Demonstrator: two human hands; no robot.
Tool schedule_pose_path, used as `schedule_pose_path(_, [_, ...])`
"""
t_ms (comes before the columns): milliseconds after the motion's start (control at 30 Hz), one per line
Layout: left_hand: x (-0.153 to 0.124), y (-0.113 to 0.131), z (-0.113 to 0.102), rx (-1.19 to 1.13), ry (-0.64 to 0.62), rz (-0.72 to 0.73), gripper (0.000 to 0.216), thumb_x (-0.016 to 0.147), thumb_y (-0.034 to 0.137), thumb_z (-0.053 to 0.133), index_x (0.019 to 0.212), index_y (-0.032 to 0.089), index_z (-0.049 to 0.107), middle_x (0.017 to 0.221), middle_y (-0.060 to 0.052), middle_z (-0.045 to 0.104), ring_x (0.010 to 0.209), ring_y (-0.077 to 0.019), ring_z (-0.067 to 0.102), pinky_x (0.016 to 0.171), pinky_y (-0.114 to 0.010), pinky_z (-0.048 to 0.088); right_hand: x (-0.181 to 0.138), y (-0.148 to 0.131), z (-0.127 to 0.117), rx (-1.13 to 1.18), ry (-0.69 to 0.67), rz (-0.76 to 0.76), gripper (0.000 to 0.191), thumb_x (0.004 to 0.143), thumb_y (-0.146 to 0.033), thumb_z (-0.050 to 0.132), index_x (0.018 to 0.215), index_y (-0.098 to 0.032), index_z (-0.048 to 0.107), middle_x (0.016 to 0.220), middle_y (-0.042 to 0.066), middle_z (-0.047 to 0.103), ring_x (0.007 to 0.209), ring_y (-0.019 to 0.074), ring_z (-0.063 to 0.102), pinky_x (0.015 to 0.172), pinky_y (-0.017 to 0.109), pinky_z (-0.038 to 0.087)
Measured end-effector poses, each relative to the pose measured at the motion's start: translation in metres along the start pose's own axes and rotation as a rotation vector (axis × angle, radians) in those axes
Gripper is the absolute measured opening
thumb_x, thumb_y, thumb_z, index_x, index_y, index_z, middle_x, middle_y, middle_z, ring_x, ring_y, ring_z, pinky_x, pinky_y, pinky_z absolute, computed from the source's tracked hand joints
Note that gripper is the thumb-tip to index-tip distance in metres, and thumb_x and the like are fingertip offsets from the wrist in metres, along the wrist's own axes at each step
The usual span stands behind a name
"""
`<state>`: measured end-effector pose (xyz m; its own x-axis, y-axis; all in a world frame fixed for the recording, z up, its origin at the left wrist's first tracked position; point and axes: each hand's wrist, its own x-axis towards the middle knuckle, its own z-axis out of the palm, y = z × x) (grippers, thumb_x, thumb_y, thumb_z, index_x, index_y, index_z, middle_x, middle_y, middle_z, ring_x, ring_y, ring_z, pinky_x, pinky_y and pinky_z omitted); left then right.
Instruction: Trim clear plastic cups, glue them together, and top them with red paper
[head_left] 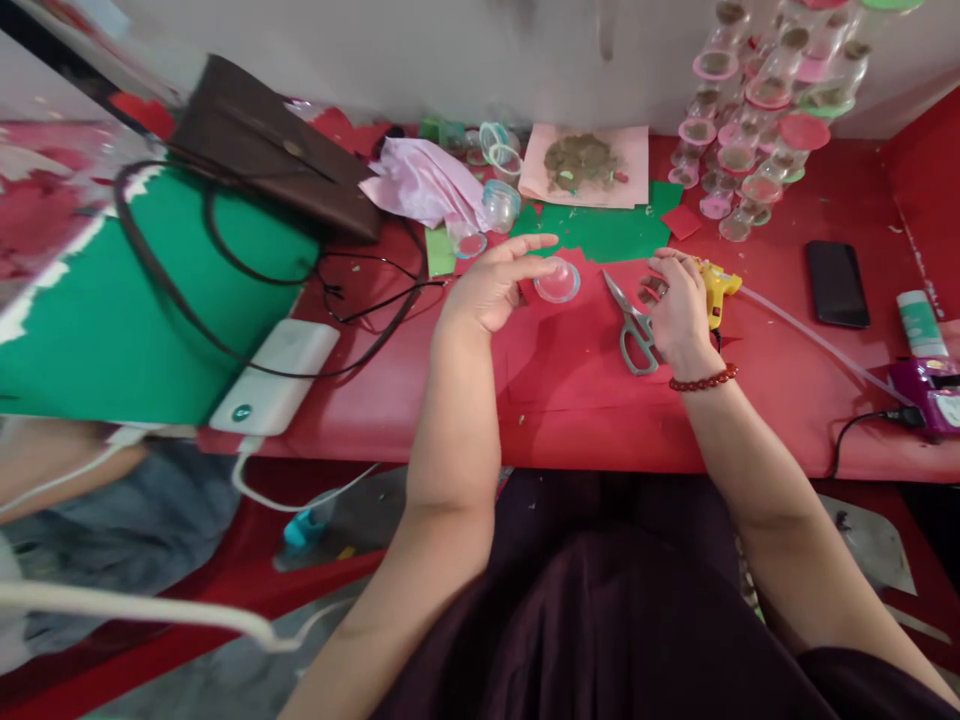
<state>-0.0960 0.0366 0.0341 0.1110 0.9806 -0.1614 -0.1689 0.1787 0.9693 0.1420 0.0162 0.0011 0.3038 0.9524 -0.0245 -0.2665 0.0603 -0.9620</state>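
Note:
A small clear round plastic cup (557, 283) is at the fingertips of my left hand (496, 283), which grips its upper edge. One finger stretches out above it, while the others curl under. Red paper (574, 375) lies below. To the right, my right hand (677, 305) has its fingers loosely bent and apart, with nothing visible in them; it wears a ring and a red bead bracelet (703, 380). Grey-handled scissors (637, 340) lie just left of that hand. Behind its other side is a yellow glue gun (720, 288), partly covered.
Stacked plastic cups (761, 130) stand at back right, near a black phone (838, 284). A brown bag (277, 150), pink cloth (427, 185) and sand on pink paper (585, 165) lie along the wall. A white power bank (275, 377) sits left; another person's arm (67, 460) shows beyond.

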Motion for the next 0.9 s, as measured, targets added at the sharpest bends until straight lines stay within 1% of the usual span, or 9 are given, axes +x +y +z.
schedule_pose_path(67, [0.001,-0.001,-0.002,0.046,0.043,0.041,0.04,0.071,0.014,0.083,0.111,0.017,0.075,0.103,-0.008,0.073,0.109,-0.029,0.073,0.092,-0.039,0.057,-0.001,0.0,0.001,-0.003,0.011,-0.003,0.021,0.087,-0.041,0.07,0.096,-0.028,0.056,0.083,-0.005,0.059,0.071,0.0095,0.062,0.065,0.023,0.052])
schedule_pose_path(167, [0.006,-0.003,-0.009,0.069,0.102,0.1,0.039,0.071,0.013,0.082,0.11,0.018,0.075,0.109,-0.008,0.072,0.115,-0.0296,0.07,0.096,-0.04,0.056,-0.003,-0.002,0.001,-0.036,-0.029,-0.027,0.018,0.088,-0.038,0.069,0.095,-0.028,0.056,0.08,-0.006,0.057,0.07,0.0093,0.062,0.065,0.023,0.051])
schedule_pose_path(300, [0.002,0.002,-0.026,0.124,0.164,0.105,0.04,0.072,0.011,0.079,0.111,0.02,0.075,0.105,-0.006,0.071,0.113,-0.0282,0.069,0.098,-0.042,0.055,-0.005,-0.003,0.003,-0.032,-0.018,-0.016,0.015,0.087,-0.034,0.068,0.093,-0.028,0.056,0.079,-0.006,0.057,0.067,0.0085,0.059,0.063,0.023,0.05])
schedule_pose_path(400, [-0.017,0.009,-0.037,0.198,0.209,0.119,0.044,0.071,0.01,0.079,0.113,0.022,0.075,0.1,-0.004,0.07,0.107,-0.0246,0.069,0.099,-0.04,0.054,-0.008,-0.004,0.006,-0.035,-0.009,0.009,0.013,0.085,-0.03,0.069,0.091,-0.027,0.057,0.077,-0.006,0.058,0.065,0.0087,0.058,0.061,0.022,0.049])
schedule_pose_path(500, [-0.045,0.01,-0.044,0.226,0.158,0.087,0.046,0.07,0.009,0.078,0.116,0.019,0.076,0.098,-0.005,0.07,0.1,-0.0209,0.068,0.1,-0.039,0.053,-0.008,-0.004,0.006,-0.054,-0.024,0.021,0.012,0.085,-0.027,0.069,0.089,-0.027,0.058,0.075,-0.006,0.058,0.065,0.0091,0.058,0.061,0.022,0.049])
schedule_pose_path(600, [-0.068,0.0,-0.051,0.218,0.117,0.043,0.046,0.069,0.014,0.079,0.116,0.019,0.077,0.1,-0.007,0.072,0.096,-0.0192,0.068,0.097,-0.035,0.054,-0.007,-0.004,0.005,-0.07,-0.055,0.012,0.009,0.086,-0.024,0.066,0.087,-0.026,0.057,0.073,-0.007,0.056,0.064,0.009,0.057,0.06,0.023,0.047])
schedule_pose_path(700, [-0.082,-0.013,-0.06,0.235,0.107,0.014,0.05,0.068,0.021,0.082,0.118,0.021,0.077,0.102,-0.006,0.073,0.097,-0.0201,0.069,0.096,-0.036,0.055,-0.007,-0.006,0.006,-0.071,-0.065,0.006,0.009,0.087,-0.021,0.064,0.085,-0.025,0.056,0.071,-0.007,0.054,0.062,0.0084,0.055,0.058,0.023,0.044])
schedule_pose_path(800, [-0.088,-0.019,-0.065,0.372,0.078,0.0,0.056,0.069,0.027,0.084,0.125,0.022,0.076,0.117,-0.009,0.075,0.112,-0.0248,0.069,0.106,-0.042,0.052,-0.008,-0.008,0.009,-0.061,-0.029,0.026,0.011,0.085,-0.019,0.064,0.083,-0.025,0.055,0.068,-0.008,0.052,0.058,0.0077,0.053,0.055,0.021,0.042])
schedule_pose_path(900, [-0.085,-0.015,-0.06,0.612,0.109,0.118,0.057,0.077,0.028,0.08,0.133,0.026,0.071,0.141,-0.008,0.069,0.133,-0.0277,0.061,0.12,-0.047,0.043,-0.01,-0.011,0.012,-0.058,-0.014,0.048,0.013,0.084,-0.02,0.067,0.083,-0.025,0.055,0.066,-0.008,0.052,0.057,0.0073,0.052,0.053,0.02,0.042])
